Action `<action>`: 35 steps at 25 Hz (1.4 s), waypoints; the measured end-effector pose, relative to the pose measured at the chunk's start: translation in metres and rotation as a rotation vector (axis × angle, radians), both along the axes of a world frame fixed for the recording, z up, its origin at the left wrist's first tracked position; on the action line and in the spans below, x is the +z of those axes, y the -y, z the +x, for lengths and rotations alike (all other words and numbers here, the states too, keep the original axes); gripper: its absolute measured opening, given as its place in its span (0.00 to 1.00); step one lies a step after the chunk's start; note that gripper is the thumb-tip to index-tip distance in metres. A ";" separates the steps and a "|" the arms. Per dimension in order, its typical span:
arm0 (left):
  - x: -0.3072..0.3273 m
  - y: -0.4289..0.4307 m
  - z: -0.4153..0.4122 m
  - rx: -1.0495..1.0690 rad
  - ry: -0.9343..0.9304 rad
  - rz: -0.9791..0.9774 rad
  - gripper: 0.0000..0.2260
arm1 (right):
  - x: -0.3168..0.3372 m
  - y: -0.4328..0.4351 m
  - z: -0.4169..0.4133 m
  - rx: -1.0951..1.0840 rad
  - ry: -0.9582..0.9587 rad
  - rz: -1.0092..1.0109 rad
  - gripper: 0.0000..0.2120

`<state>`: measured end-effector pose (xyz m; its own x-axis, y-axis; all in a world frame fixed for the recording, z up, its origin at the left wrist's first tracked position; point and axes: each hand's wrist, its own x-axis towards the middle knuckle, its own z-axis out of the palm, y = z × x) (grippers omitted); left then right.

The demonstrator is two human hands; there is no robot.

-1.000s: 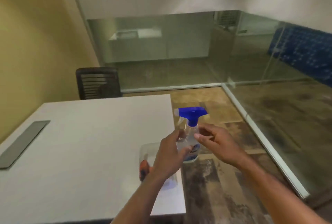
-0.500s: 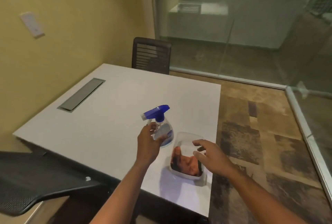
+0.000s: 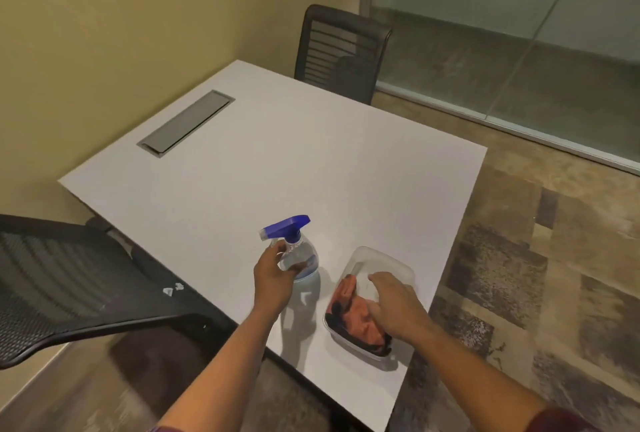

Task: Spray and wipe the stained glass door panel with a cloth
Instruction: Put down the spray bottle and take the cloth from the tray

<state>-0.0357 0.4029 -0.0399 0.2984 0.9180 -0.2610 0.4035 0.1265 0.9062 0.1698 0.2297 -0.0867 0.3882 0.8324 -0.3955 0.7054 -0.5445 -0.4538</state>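
A second earlier you had both hands on the spray bottle [image 3: 300, 256] and were facing the glass; by this moment you had turned to the white table [image 3: 311, 161], and your hands had split up. Your left hand [image 3: 273, 281] had kept the bottle, fingers and thumb wrapped round its clear body below the blue trigger head, and had brought it down close to the table top; whether its base was actually resting there could not be told. Your right hand [image 3: 393, 307] had let go of the bottle, gone to the rim of the clear plastic container [image 3: 384, 257] half a second back, and now reached inside it, fingers pointed down over the orange cloth [image 3: 353, 310]. Whether those fingers had already pinched the cloth was hidden by the back of your hand. For the task, I'd judge that you were still gathering tools: the sprayer was in hand, the cloth was about to be, and no spraying or wiping had begun. The cloth lay bunched in the near end of the container, directly under your right hand and just beside the bottle. The glass panel [image 3: 502, 36] stood across the floor beyond the far black chair [image 3: 341, 50], well apart from both hands, so you would have had to turn back to it.
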 end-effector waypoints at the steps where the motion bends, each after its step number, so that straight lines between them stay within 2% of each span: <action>1: -0.004 0.000 0.001 0.010 0.002 -0.016 0.15 | -0.005 -0.001 0.003 0.025 0.047 -0.008 0.27; 6: -0.015 0.002 0.005 0.038 -0.023 -0.071 0.19 | -0.025 -0.002 0.005 0.214 0.256 -0.085 0.19; 9: -0.016 0.006 0.007 0.041 -0.019 -0.085 0.20 | -0.031 -0.002 0.005 0.290 0.373 -0.148 0.16; 12: -0.011 0.013 0.007 0.032 -0.066 -0.099 0.27 | -0.032 -0.002 0.003 0.339 0.437 -0.223 0.16; 16: -0.001 0.033 0.001 -0.056 -0.167 -0.106 0.41 | -0.032 -0.002 0.004 0.355 0.444 -0.252 0.17; 18: 0.003 0.051 -0.002 -0.032 -0.228 -0.105 0.42 | -0.034 -0.001 0.005 0.359 0.450 -0.257 0.17; 21: 0.004 0.084 -0.002 0.011 -0.351 -0.106 0.37 | -0.035 -0.001 0.006 0.373 0.440 -0.264 0.16; 23: 0.003 0.101 0.000 -0.113 -0.366 -0.058 0.38 | -0.034 -0.002 0.005 0.371 0.444 -0.271 0.15; 27: -0.002 0.122 0.012 -0.451 -0.416 0.126 0.51 | -0.029 -0.006 0.003 0.347 0.442 -0.289 0.12; 31: -0.015 0.138 0.025 -0.525 -0.544 0.153 0.65 | -0.026 -0.006 0.004 0.307 0.415 -0.206 0.14; 35: -0.026 0.140 0.026 -0.533 -0.591 0.157 0.65 | -0.018 -0.004 0.009 0.253 0.303 -0.127 0.13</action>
<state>-0.0096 0.2624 -0.0656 0.5587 0.7305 -0.3927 0.7916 -0.3284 0.5153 0.1785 0.2338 -0.1052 0.2927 0.8682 -0.4006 0.9153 -0.3756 -0.1453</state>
